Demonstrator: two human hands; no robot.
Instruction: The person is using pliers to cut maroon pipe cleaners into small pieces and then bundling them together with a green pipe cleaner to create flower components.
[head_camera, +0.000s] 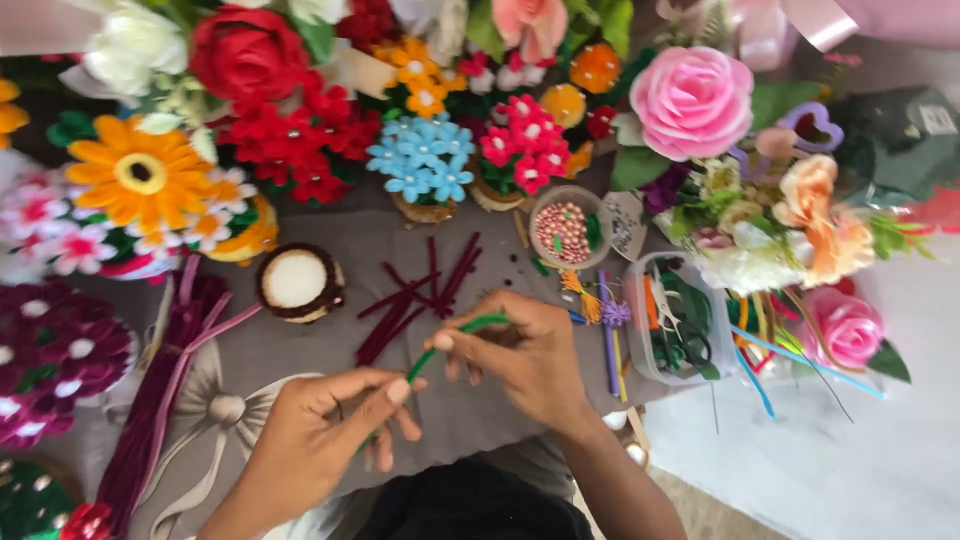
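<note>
Green pipe cleaner (455, 337) pinched at both ends, low centre of frame. Right hand (520, 355) closed on the upper end: thumb and forefinger tips pressed together on the stem, the stem curving over the top of the knuckles toward centre right. Left hand (325, 430) closed on the lower end, thumb laid against the forefinger, remaining fingers curled under; the stem's last stretch hidden inside that fist. Long axis ran diagonally, from lower left at the left hand up to the right at the right hand, with a slight bend at the upper end. Hands near each other but not touching; only a short bare stretch of stem between the two grips. Right hand higher in frame, left hand lower and nearer the bottom edge.

Outward from the grips: grey cloth (300, 350) under both hands. Just above the right hand, a loose scatter of dark red pipe cleaner pieces (420, 295), centre of frame. Left of those, a round white-topped cup (297, 280). A long bundle of maroon pipe cleaners (160, 390) down the left side. Upper centre right, a small bowl of beads (565, 230); right of the right hand, a clear plastic box of supplies (680, 320). Finished flowers across the whole top edge, among them an orange daisy (140, 172) at upper left and a pink rose (692, 98) at upper right.
</note>
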